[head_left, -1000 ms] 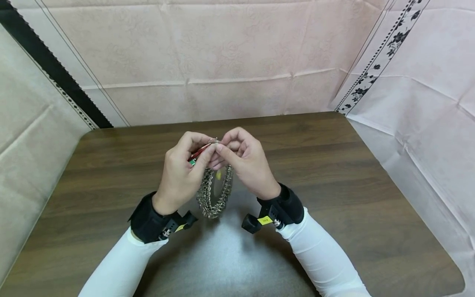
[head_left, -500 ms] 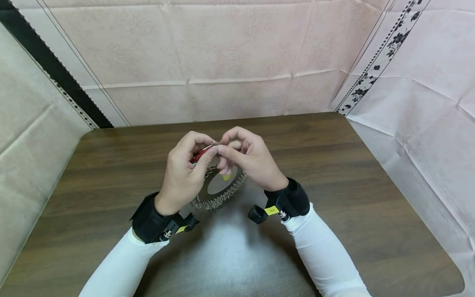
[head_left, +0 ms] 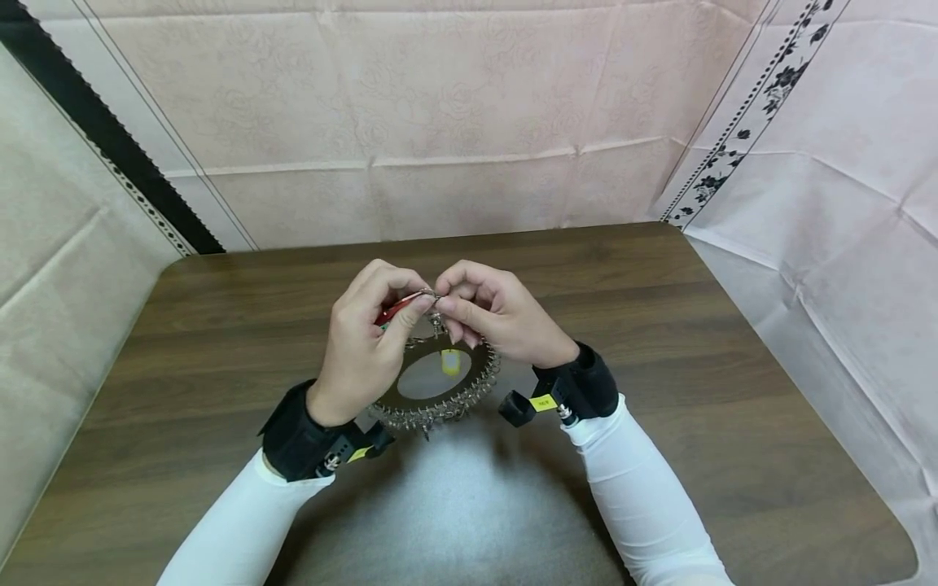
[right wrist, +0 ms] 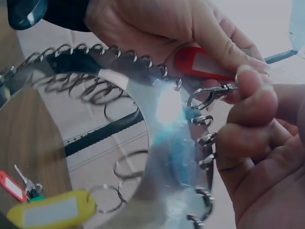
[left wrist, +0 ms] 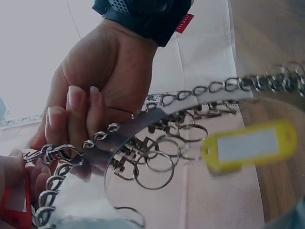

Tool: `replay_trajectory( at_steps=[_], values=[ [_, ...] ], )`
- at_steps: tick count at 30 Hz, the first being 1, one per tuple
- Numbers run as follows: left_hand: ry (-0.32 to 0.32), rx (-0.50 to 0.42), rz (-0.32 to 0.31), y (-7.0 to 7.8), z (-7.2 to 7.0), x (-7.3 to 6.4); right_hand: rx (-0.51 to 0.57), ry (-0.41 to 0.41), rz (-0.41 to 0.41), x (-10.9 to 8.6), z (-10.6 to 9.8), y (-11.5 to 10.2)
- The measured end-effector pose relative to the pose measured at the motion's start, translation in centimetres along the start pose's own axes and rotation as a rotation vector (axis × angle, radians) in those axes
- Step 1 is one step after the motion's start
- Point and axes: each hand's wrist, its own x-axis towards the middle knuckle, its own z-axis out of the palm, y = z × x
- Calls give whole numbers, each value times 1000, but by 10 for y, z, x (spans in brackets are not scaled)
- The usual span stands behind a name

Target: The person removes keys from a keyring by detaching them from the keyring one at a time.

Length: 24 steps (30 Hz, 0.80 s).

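Observation:
A flat ring-shaped disc (head_left: 440,411), its edge lined with metal snap hooks and split rings, hangs below both hands. My left hand (head_left: 362,342) holds a red key tag (right wrist: 202,63), its thumb and forefinger meeting at the key ring by the disc's top. My right hand (head_left: 498,313) pinches the end of a snap hook (right wrist: 214,93) at the disc's edge, and the fingertips of both hands nearly meet there. A yellow key tag (head_left: 450,362) on a split ring hangs across the disc's open centre.
The wooden table (head_left: 659,391) extends under the hands. Pale patterned cloth (head_left: 454,106) stands behind and along both sides. In the right wrist view, another red tag (right wrist: 12,186) with keys shows at lower left. Each wrist wears a black strap (head_left: 293,435) with a camera.
The disc has swung from nearly edge-on to facing the head camera, uncovering the yellow tag. My right hand has shifted slightly right and lower; the left hand has barely moved.

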Motion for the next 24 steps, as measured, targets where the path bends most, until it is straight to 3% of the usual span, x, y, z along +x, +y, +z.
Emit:
replay_trajectory(
  at_steps=[16, 24],
  values=[
    [11, -12, -15, 2, 1, 0, 35, 27, -1, 1, 1, 2],
    [-1, -96, -35, 1, 0, 1, 34, 19, -64, 1, 6, 0]
  ],
)
